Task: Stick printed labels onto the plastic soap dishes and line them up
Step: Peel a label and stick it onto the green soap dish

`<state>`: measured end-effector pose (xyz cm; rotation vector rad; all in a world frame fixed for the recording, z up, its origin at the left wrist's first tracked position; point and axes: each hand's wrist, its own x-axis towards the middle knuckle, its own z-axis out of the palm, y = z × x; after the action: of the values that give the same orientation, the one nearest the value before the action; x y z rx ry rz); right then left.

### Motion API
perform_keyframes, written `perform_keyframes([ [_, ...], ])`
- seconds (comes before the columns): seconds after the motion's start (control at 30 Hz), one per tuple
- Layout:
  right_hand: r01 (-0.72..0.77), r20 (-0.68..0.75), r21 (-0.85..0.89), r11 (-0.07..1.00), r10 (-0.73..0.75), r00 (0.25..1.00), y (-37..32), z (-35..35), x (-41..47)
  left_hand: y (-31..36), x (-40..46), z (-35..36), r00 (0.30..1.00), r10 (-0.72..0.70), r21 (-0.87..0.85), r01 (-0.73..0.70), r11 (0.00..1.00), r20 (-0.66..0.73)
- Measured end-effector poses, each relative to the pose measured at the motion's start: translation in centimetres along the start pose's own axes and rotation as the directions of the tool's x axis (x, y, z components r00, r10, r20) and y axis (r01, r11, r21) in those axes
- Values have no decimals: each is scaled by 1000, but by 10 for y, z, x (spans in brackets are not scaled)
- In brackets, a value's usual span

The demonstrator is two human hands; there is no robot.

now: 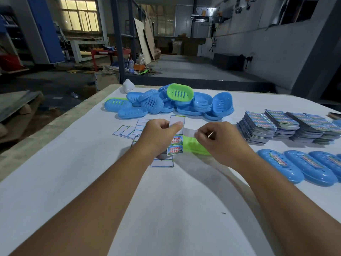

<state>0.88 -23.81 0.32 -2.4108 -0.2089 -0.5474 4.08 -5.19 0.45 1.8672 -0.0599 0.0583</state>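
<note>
Two hands are working mid-table. We're seeing the left hand (158, 133) pinching a label sheet (176, 139) near its top, thumb and fingers curled round the edge, the sheet hanging upright with two printed labels still on its lower part. The right hand (219, 143) is pinching one label (188, 133) between thumb and forefinger, the other fingers curled in; the label is stretching sideways from the sheet, pale back facing us. Whether it's fully off the sheet we can't tell.

A green dish (196, 145) is lying on the table (166, 209) just behind the sheet and under the right hand, partly hidden. The dish pile (169, 102) is sitting at the far edge, mostly blue, one green on top. The row (306, 167) of labelled blue dishes is lying at the right, touching side by side. The sheet stacks (284, 126) are sitting behind that row. Empty backings (129, 130) are lying left of the left hand, one more below the sheet.
</note>
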Motion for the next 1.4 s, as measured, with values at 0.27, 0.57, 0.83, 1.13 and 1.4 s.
perform_keyframes([
  [0.27,0,-5,163,987,1,1000,-7,-3,0,-2,4,3,1000,1,-120,-2,993,-9],
  [0.57,-166,35,402,900,165,986,-12,0,1,8,2,9,983,-170,-560,179,809,68],
  [0.83,-268,73,522,810,270,960,-31,17,-4,7,0,23,968,-231,-644,113,757,-102],
  [1.13,-273,-3,544,793,328,945,-30,16,-4,1,16,1,926,-300,-562,126,818,-229],
  [1.4,-276,-36,367,888,310,950,-18,7,-2,-21,15,-25,972,167,752,16,659,-167],
])
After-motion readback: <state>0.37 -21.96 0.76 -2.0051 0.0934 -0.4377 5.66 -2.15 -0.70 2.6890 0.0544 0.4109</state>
